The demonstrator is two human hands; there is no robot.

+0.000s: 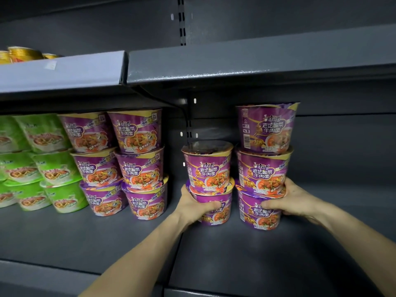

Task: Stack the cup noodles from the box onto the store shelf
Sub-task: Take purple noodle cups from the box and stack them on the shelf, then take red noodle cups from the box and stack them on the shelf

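The left grip (196,205) clasps the short stack (207,168) low, the right grip (297,200) the tall stack (265,168); open shelf (342,243) lies right and near.

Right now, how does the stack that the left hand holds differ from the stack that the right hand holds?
The left stack is two cups high; the right stack is three. The left stack's top lid shows from above; the right stack's does not. Shared: purple cups of one design, each stack gripped low down, by the left hand and the right hand.
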